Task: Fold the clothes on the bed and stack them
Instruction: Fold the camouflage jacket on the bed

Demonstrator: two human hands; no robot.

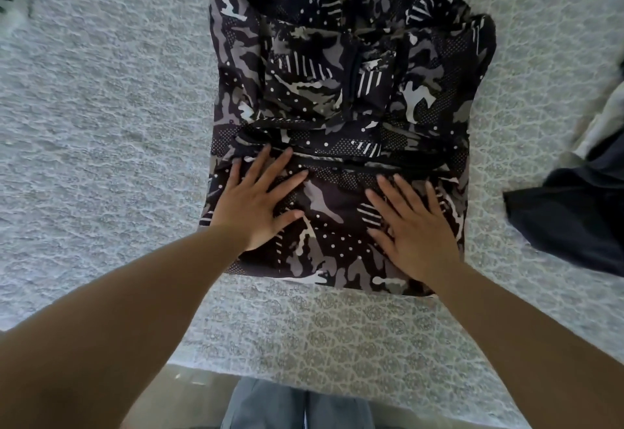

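Observation:
A dark camouflage-print jacket (341,91) lies on the bed with its sleeves folded in and its bottom part folded up over the body. My left hand (260,199) presses flat on the left side of that folded bottom part, fingers spread. Flat on the right side of the same fold lies my right hand (415,226), fingers straight. Neither hand grips the cloth. The top of the jacket runs out of view at the upper edge.
A pale patterned bedspread (101,125) covers the bed. A dark navy garment (574,219) lies crumpled at the right edge, with a light cloth (604,114) above it. The near edge of the bed (304,378) is just in front of my legs.

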